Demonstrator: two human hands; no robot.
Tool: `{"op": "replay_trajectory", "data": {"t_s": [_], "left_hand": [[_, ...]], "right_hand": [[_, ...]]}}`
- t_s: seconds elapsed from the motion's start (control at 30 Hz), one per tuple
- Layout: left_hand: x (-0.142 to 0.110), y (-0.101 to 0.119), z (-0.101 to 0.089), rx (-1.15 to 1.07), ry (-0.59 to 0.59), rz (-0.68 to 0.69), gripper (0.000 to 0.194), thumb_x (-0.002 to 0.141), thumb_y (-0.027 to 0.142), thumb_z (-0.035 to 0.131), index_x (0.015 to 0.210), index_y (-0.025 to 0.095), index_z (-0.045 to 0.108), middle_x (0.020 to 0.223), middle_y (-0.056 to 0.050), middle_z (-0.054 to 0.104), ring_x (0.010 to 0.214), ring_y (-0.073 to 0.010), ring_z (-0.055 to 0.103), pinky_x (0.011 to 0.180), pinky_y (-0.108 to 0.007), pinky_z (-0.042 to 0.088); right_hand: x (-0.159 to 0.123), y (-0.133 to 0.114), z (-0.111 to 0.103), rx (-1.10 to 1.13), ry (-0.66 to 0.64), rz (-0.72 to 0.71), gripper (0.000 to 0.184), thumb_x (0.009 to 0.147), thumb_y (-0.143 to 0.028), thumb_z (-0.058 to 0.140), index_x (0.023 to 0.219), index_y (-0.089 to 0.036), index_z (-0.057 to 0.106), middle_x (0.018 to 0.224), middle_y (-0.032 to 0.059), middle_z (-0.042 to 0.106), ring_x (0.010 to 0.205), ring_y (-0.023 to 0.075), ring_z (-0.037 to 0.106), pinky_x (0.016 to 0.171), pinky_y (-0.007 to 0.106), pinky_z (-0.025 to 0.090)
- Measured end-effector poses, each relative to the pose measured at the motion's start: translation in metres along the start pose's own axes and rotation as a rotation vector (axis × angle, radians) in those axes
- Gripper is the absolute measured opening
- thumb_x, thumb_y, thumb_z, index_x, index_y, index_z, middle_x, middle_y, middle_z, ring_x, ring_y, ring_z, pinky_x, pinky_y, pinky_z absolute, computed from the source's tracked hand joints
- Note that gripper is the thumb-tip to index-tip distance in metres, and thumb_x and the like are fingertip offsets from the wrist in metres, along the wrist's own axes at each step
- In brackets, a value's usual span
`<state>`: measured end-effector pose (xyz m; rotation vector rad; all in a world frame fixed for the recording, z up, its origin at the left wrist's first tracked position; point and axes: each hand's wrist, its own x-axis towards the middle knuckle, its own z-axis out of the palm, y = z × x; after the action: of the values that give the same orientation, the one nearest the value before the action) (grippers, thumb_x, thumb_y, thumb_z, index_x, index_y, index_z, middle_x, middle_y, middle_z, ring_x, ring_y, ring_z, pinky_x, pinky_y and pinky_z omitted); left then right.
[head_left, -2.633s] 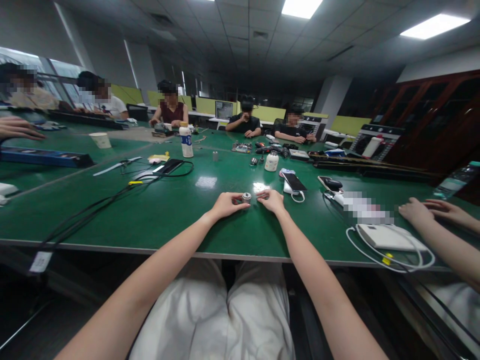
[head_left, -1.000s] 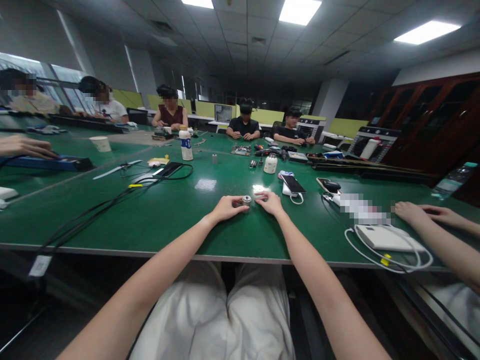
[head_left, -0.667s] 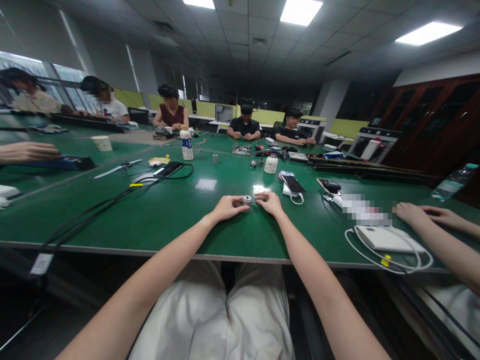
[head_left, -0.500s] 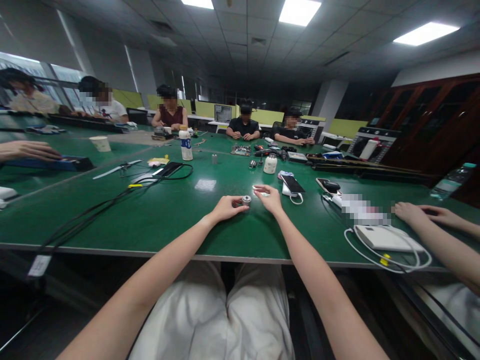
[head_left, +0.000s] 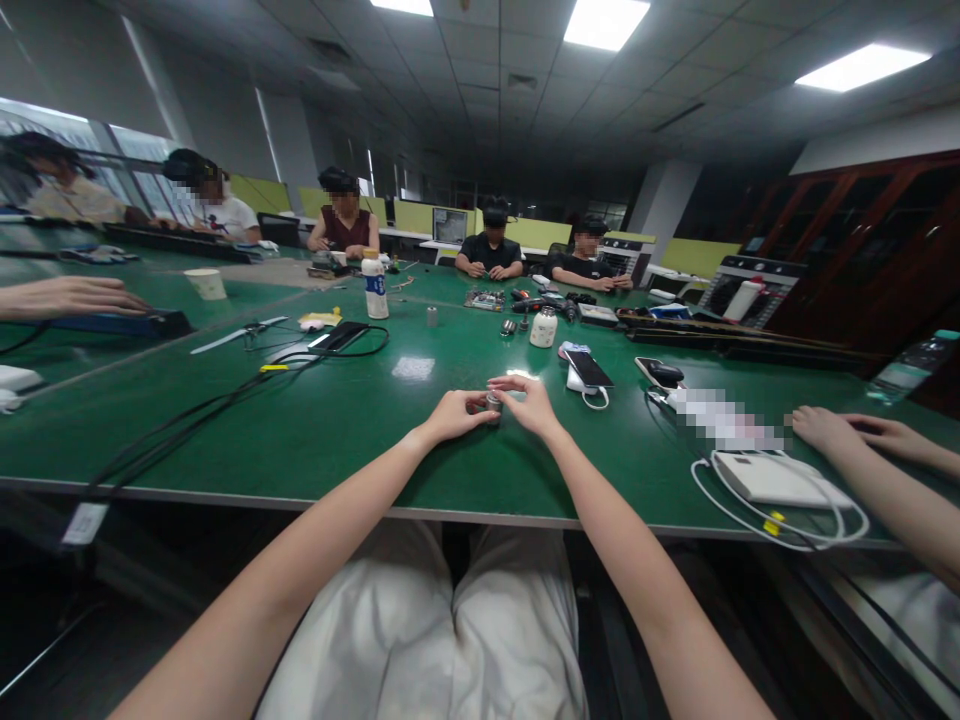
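A small round metal part point(head_left: 493, 404) sits on the green table point(head_left: 360, 420) straight ahead of me. My left hand point(head_left: 454, 413) rests on the table with its fingers curled round the left side of the part. My right hand point(head_left: 527, 400) is raised a little and reaches over the part from the right, its fingertips pinched above it. Whether they hold anything small is too fine to see.
Phones point(head_left: 587, 367), a white power bank with cable point(head_left: 780, 477), a white bottle point(head_left: 543, 326), a drink bottle point(head_left: 375, 283) and black cables point(head_left: 225, 395) lie around. Another person's hands point(head_left: 847, 430) rest at the right. Several people sit along the far side.
My right hand has lifted off the table and moved left, over the metal part. My left hand has stayed in place on the part.
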<state>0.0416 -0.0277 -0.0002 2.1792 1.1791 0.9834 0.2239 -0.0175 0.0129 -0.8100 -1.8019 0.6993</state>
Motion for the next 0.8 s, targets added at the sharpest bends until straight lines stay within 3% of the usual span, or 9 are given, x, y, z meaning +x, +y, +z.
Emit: {"op": "replay_trajectory", "data": {"t_s": [0.1,0.23,0.3,0.47,0.63,0.8], "left_hand": [[0.0,0.0,-0.001,0.012,-0.003,-0.006,0.047,0.078,0.048,0.068,0.114,0.019,0.075,0.095,-0.006,0.079,0.078,-0.0214,0.069,0.076,-0.03,0.052],[0.0,0.0,0.0,0.004,0.005,-0.019,0.051,0.077,0.049,0.07,0.118,0.019,0.073,0.097,-0.006,0.079,0.08,-0.0217,0.069,0.076,-0.031,0.052],[0.0,0.002,0.001,-0.018,0.022,-0.039,0.053,0.075,0.049,0.073,0.118,0.018,0.073,0.098,-0.007,0.078,0.081,-0.0218,0.069,0.077,-0.031,0.053],[0.002,0.007,0.001,-0.082,0.145,-0.079,0.053,0.078,0.051,0.07,0.123,0.022,0.07,0.1,-0.006,0.078,0.088,-0.0221,0.069,0.083,-0.032,0.052],[0.007,0.007,0.001,-0.033,0.23,-0.033,0.029,0.086,0.045,0.063,0.099,0.025,0.079,0.105,-0.006,0.077,0.103,-0.0254,0.065,0.088,-0.036,0.049],[0.01,0.006,0.002,-0.049,0.227,-0.004,0.026,0.084,0.044,0.066,0.097,0.026,0.079,0.106,-0.005,0.077,0.105,-0.025,0.064,0.088,-0.036,0.047]], "right_hand": [[0.001,-0.003,-0.003,-0.084,0.064,0.013,0.019,0.083,-0.031,0.067,0.097,-0.021,0.075,0.088,0.0042,0.078,0.084,0.0206,0.075,0.086,0.034,0.057],[0.003,-0.006,-0.011,-0.138,0.319,0.073,0.027,0.086,-0.035,0.06,0.103,-0.019,0.073,0.06,-0.0003,0.07,0.065,0.0198,0.072,0.082,0.034,0.055],[0.003,-0.006,-0.014,-0.127,0.386,0.114,0.029,0.086,-0.032,0.056,0.106,-0.018,0.071,0.056,-0.0017,0.067,0.061,0.0192,0.07,0.077,0.032,0.054],[0.003,-0.001,-0.016,-0.103,0.377,0.164,0.03,0.083,-0.024,0.047,0.099,-0.019,0.072,0.063,-0.0007,0.069,0.066,0.0185,0.069,0.072,0.029,0.053],[0.002,0.0,-0.016,-0.093,0.389,0.167,0.034,0.086,-0.023,0.036,0.08,-0.02,0.069,0.064,0.0007,0.068,0.066,0.0168,0.065,0.066,0.025,0.048],[0.004,0.001,-0.017,-0.194,0.427,0.17,0.032,0.083,-0.021,0.033,0.054,-0.022,0.045,0.055,-0.0002,0.055,0.059,0.0153,0.054,0.06,0.023,0.04]]}}
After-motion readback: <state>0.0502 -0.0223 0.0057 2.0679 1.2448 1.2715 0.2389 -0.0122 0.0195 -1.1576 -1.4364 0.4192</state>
